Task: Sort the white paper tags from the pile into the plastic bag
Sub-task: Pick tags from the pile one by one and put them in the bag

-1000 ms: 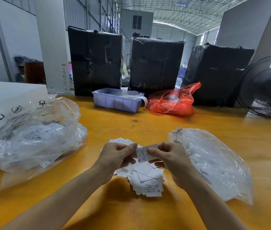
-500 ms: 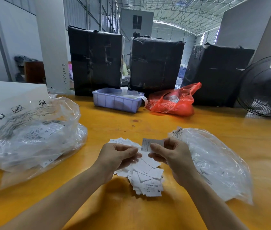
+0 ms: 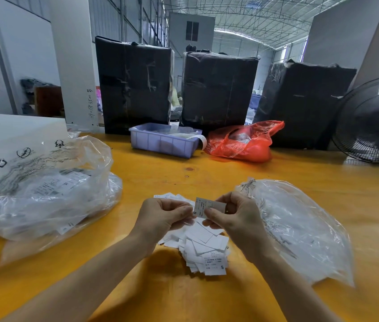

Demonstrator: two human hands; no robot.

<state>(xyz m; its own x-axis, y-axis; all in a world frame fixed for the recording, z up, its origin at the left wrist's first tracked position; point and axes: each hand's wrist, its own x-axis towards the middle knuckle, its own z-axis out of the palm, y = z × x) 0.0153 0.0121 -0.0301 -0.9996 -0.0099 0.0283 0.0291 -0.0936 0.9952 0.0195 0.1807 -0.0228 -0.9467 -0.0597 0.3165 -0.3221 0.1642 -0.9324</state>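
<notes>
Pinching one small white printed paper tag (image 3: 203, 207) by its edge in the right hand (image 3: 235, 217), left hand (image 3: 165, 216) curling loosely, above the white tag pile (image 3: 203, 247), likely light, flimsy, beside the clear plastic bag (image 3: 300, 226)

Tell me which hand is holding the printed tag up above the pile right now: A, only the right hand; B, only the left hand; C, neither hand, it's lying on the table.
A: the right hand pinches the tag between thumb and fingers, while the left hand is curled beside it without clearly touching it.
</notes>
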